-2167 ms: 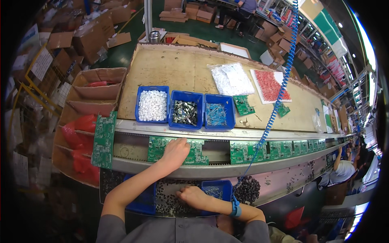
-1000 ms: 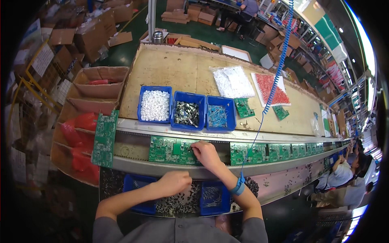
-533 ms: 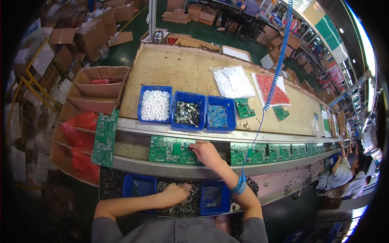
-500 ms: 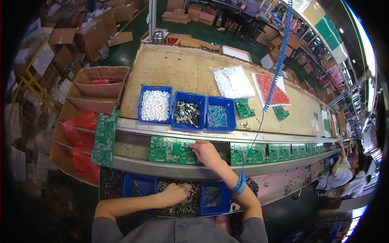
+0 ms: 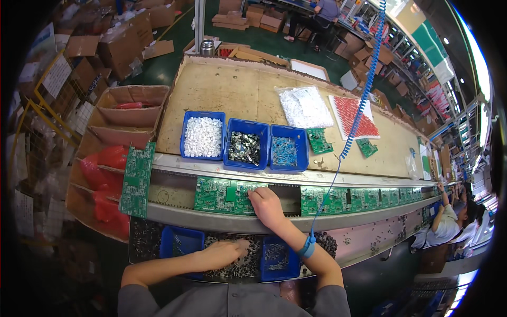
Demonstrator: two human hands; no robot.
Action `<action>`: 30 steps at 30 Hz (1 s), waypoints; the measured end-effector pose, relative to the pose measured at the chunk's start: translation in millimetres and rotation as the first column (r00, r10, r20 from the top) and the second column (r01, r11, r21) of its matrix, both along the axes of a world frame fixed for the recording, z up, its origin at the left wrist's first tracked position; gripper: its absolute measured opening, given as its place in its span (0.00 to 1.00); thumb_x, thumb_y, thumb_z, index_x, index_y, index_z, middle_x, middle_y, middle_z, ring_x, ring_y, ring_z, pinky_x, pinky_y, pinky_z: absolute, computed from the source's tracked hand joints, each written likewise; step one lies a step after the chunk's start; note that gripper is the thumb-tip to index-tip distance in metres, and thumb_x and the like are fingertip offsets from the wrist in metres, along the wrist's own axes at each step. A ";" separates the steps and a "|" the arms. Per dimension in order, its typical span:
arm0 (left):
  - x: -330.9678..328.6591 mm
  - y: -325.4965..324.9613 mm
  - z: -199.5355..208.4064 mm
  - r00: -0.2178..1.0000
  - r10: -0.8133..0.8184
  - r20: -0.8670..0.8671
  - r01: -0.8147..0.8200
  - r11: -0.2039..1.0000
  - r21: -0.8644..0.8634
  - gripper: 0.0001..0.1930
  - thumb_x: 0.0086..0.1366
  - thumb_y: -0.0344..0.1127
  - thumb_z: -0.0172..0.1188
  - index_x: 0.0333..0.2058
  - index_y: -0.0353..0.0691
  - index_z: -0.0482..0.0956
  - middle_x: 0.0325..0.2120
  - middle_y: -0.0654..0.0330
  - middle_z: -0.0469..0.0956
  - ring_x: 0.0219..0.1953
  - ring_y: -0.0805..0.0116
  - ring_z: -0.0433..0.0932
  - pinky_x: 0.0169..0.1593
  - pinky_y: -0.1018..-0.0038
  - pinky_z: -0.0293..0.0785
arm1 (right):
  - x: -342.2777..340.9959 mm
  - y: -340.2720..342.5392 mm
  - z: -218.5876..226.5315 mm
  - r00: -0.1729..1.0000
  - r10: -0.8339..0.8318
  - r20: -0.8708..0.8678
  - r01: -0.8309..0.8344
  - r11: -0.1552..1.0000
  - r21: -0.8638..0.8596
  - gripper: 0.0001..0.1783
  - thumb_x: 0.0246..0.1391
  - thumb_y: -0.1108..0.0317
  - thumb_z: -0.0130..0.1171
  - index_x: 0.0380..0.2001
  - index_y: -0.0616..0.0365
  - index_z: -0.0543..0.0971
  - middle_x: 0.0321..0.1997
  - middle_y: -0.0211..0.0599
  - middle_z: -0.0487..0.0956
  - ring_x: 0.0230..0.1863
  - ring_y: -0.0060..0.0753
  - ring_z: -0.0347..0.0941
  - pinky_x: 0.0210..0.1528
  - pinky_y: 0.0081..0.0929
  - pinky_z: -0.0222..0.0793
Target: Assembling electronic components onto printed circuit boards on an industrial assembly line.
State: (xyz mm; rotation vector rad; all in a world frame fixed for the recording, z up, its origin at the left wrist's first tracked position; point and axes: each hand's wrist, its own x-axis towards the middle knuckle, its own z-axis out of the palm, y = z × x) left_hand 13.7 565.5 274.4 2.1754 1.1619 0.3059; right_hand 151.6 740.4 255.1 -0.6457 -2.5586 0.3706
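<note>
My right hand (image 5: pixel 267 206) rests at the right end of a green circuit board (image 5: pixel 214 195) in the metal rail. Its fingertips are pinched together on the board's surface, and whatever they grip is too small to see. A blue wrist strap (image 5: pixel 307 245) circles my right wrist. Nearer me, my left hand (image 5: pixel 222 254) dips its closed fingers into loose small components with wire leads (image 5: pixel 240 269); anything held there is hidden. This heap lies between two blue bins, one at left (image 5: pixel 182 242) and one at right (image 5: pixel 277 259), both with leaded parts.
Three blue bins beyond the rail hold white pieces (image 5: pixel 203 138), dark metallic parts (image 5: pixel 244 148) and blue parts (image 5: pixel 285 152). A board (image 5: pixel 137 182) lies across the rail's left end. More boards (image 5: pixel 327 199) line the rail rightward. A coiled blue cord (image 5: pixel 364 100) hangs down to the strap.
My right hand has shifted slightly, its back turning, with fingertips still on the same board. My left hand has moved a little within the component heap.
</note>
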 end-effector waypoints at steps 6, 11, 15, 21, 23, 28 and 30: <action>-19.3 -0.7 15.0 0.970 0.174 0.168 -0.164 0.984 -0.071 0.08 0.58 0.35 0.59 0.35 0.40 0.76 0.36 0.55 0.76 0.36 0.57 0.78 0.36 0.64 0.75 | -2.9 -13.1 37.0 0.999 -0.027 -0.034 0.028 1.000 0.013 0.04 0.45 0.73 0.60 0.27 0.60 0.76 0.23 0.39 0.71 0.28 0.43 0.71 0.30 0.36 0.68; -58.2 17.1 30.2 0.565 0.718 0.406 -0.578 0.696 -0.426 0.05 0.58 0.28 0.60 0.31 0.33 0.79 0.21 0.57 0.79 0.22 0.73 0.77 0.27 0.76 0.72 | 6.0 -60.6 51.0 0.875 0.440 0.201 -0.392 0.888 -0.240 0.05 0.41 0.71 0.56 0.25 0.56 0.73 0.25 0.37 0.73 0.31 0.41 0.74 0.32 0.35 0.71; -92.2 30.4 12.9 0.394 0.820 0.414 -0.608 0.571 -0.552 0.08 0.61 0.25 0.57 0.37 0.27 0.78 0.27 0.57 0.80 0.29 0.73 0.80 0.33 0.80 0.76 | 10.1 -106.6 17.3 0.764 0.536 0.359 -0.485 0.844 -0.228 0.06 0.42 0.70 0.54 0.28 0.56 0.75 0.28 0.37 0.75 0.33 0.37 0.76 0.33 0.30 0.74; -109.9 38.2 -0.5 0.417 0.812 0.408 -0.691 0.575 -0.439 0.09 0.61 0.23 0.55 0.39 0.25 0.76 0.29 0.52 0.81 0.33 0.69 0.82 0.35 0.78 0.77 | 14.2 -119.4 -6.9 0.749 0.483 0.453 -0.435 0.875 -0.213 0.07 0.45 0.70 0.52 0.30 0.57 0.75 0.28 0.39 0.75 0.30 0.38 0.77 0.29 0.31 0.73; -109.1 40.6 1.1 0.443 0.804 0.398 -0.707 0.586 -0.397 0.09 0.61 0.23 0.55 0.39 0.26 0.76 0.30 0.51 0.81 0.34 0.67 0.83 0.35 0.78 0.77 | 15.7 -116.8 -9.8 0.695 0.515 0.503 -0.443 0.857 -0.265 0.08 0.46 0.69 0.52 0.31 0.57 0.75 0.29 0.40 0.75 0.30 0.38 0.77 0.28 0.31 0.73; -107.2 44.1 2.5 0.491 0.799 0.348 -0.763 0.587 -0.272 0.06 0.60 0.24 0.56 0.36 0.28 0.76 0.29 0.48 0.81 0.31 0.62 0.83 0.34 0.74 0.77 | 15.9 -114.9 -8.9 0.675 0.555 0.486 -0.447 0.832 -0.329 0.07 0.45 0.70 0.52 0.30 0.58 0.75 0.27 0.40 0.75 0.29 0.40 0.77 0.27 0.32 0.73; -107.9 46.4 0.8 0.534 0.782 0.321 -0.778 0.603 -0.175 0.07 0.59 0.25 0.56 0.36 0.29 0.76 0.29 0.49 0.80 0.31 0.60 0.82 0.34 0.71 0.76 | 15.9 -117.3 -8.7 0.719 0.527 0.452 -0.433 0.849 -0.302 0.07 0.45 0.70 0.52 0.29 0.58 0.75 0.27 0.41 0.75 0.29 0.40 0.77 0.28 0.32 0.73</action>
